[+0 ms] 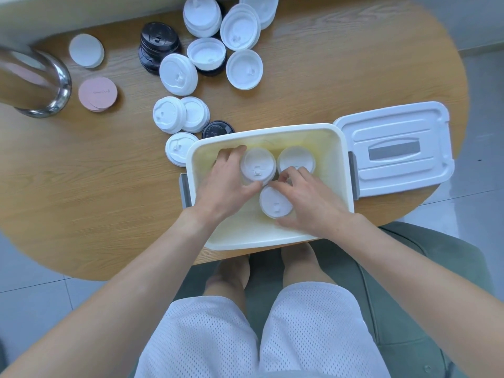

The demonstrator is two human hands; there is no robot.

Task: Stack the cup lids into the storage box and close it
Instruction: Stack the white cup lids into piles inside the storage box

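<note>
An open white storage box sits at the table's near edge. Inside it are three white cup lids or lid stacks. My left hand grips the left stack with fingers and thumb curled round its rim. My right hand holds the near lid between thumb and fingers. A third white lid lies at the box's far right, apart from both hands. The box's white cover lies flat on the table to the right.
Several loose white lids and black lid stacks are scattered on the wooden table beyond the box. A metal vessel, a pink disc and a white disc stand far left.
</note>
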